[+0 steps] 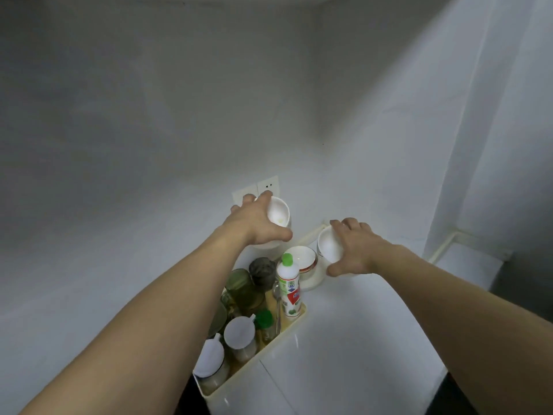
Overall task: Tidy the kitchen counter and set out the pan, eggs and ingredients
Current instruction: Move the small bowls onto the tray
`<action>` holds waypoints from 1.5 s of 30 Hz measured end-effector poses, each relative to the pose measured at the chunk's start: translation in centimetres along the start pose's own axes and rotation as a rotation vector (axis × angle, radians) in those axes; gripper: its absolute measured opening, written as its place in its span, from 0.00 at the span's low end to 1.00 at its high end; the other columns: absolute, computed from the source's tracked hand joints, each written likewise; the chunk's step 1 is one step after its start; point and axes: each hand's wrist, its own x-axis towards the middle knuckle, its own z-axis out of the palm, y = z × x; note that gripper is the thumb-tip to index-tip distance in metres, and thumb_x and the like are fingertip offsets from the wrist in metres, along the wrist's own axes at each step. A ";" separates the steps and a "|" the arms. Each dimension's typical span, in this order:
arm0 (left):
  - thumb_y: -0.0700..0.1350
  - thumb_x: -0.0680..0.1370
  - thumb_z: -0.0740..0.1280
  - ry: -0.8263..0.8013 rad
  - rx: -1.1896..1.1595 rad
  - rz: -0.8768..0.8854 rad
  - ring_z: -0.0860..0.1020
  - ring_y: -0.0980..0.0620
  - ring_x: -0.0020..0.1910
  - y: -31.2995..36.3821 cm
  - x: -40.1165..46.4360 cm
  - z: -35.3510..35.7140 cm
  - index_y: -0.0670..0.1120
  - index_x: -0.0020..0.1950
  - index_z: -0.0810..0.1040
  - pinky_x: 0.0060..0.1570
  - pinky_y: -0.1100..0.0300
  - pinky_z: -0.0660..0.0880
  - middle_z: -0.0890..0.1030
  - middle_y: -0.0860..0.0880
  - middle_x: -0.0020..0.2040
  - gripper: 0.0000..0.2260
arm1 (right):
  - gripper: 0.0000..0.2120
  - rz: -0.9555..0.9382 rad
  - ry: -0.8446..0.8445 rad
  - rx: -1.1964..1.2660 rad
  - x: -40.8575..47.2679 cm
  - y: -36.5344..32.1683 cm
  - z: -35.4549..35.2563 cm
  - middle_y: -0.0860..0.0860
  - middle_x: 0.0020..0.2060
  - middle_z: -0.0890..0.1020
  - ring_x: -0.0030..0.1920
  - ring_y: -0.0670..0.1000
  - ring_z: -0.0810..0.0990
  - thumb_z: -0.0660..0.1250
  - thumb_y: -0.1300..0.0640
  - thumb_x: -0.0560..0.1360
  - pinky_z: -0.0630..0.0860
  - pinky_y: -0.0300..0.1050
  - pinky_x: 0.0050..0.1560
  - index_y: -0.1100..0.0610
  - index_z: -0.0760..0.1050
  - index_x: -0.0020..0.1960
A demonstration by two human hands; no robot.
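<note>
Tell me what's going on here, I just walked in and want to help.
A person is handling two white bowls at the back of the counter. The left hand grips one white bowl lifted near the wall socket; the right hand grips another bowl beside a red-rimmed bowl. A tray of bottles and jars sits below.

You get a dim, grey view, brightest around the wall socket (268,186), white bowls (329,246) beside it glaring to blank white, wall above it sunk in soft shadow, edges bowed, slightly blurred throughout.
</note>
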 end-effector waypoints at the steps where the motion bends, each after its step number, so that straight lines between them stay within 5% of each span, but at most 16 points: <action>1: 0.58 0.66 0.72 0.007 -0.005 -0.004 0.61 0.40 0.69 0.6 1.2 0.1 0.57 0.76 0.53 0.55 0.50 0.68 0.60 0.49 0.72 0.44 | 0.52 -0.010 -0.005 0.006 1.0 0.6 0.0 0.51 0.71 0.57 0.70 0.57 0.57 0.73 0.40 0.62 0.67 0.54 0.66 0.51 0.47 0.76; 11: 0.59 0.64 0.74 -0.100 0.056 0.009 0.64 0.39 0.68 3.5 13.2 4.2 0.57 0.77 0.52 0.61 0.44 0.70 0.60 0.46 0.73 0.47 | 0.53 0.024 -0.039 0.077 8.0 7.6 2.7 0.53 0.70 0.60 0.69 0.58 0.61 0.75 0.39 0.61 0.68 0.54 0.65 0.51 0.50 0.75; 32: 0.60 0.63 0.76 -0.582 0.348 0.247 0.62 0.41 0.70 -3.7 25.9 22.2 0.58 0.77 0.49 0.63 0.46 0.70 0.57 0.50 0.75 0.51 | 0.54 0.144 -0.280 0.178 18.5 13.1 14.7 0.51 0.71 0.57 0.70 0.58 0.59 0.75 0.41 0.62 0.69 0.56 0.64 0.50 0.46 0.76; 45: 0.60 0.63 0.76 -0.545 0.305 0.293 0.56 0.42 0.73 -5.3 26.4 24.6 0.58 0.78 0.47 0.67 0.48 0.67 0.53 0.52 0.77 0.52 | 0.54 0.140 -0.290 0.173 20.1 13.4 16.1 0.52 0.71 0.57 0.70 0.58 0.58 0.75 0.41 0.62 0.69 0.55 0.64 0.51 0.45 0.77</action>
